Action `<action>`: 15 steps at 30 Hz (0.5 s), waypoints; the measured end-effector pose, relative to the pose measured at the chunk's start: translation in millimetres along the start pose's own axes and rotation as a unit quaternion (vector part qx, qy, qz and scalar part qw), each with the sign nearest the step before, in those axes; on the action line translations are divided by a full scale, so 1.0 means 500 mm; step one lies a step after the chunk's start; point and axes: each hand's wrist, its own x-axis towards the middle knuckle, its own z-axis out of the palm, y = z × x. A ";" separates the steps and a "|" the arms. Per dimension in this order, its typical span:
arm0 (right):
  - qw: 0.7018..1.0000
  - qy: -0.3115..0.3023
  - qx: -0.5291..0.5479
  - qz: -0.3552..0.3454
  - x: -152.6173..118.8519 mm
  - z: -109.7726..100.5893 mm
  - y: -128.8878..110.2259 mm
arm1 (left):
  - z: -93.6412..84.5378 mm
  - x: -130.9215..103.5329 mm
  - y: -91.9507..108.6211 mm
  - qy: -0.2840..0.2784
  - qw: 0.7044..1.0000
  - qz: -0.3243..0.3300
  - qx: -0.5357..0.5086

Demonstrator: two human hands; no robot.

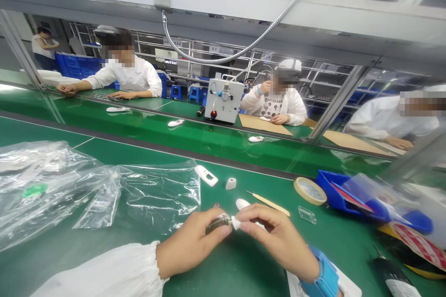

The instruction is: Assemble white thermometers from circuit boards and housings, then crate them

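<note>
My left hand [191, 243] is closed around a small dark, metallic part [215, 224] with a thin shaft, held between thumb and fingers. At the shaft's end, the thumb and fingers of my right hand [275, 234] pinch a small white plastic piece [235, 223]. The two parts meet or nearly meet; I cannot tell how far they are joined. Just beyond my right fingers lies a white rounded shell [241, 203], partly hidden. Farther off are a white housing with an oval opening [206, 176] and a small white cap [230, 183].
Clear plastic bags [146, 190] spread over the left of the green table [195, 283]. To the right lie a pointed tool with a yellow handle [270, 203], a tape roll [311, 190], a clear plastic piece [307, 215], a blue bin [334, 195] and a black power screwdriver [392, 276]. Co-workers sit opposite.
</note>
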 end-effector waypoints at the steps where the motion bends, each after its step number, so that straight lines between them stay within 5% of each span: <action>1: 1.000 -0.012 0.003 0.002 -0.001 0.002 -0.001 | 0.000 0.000 0.000 -0.009 1.000 -0.003 -0.002; 15: 0.980 0.055 0.172 0.083 0.003 0.023 0.003 | -0.005 -0.001 0.013 0.028 0.997 -0.015 -0.077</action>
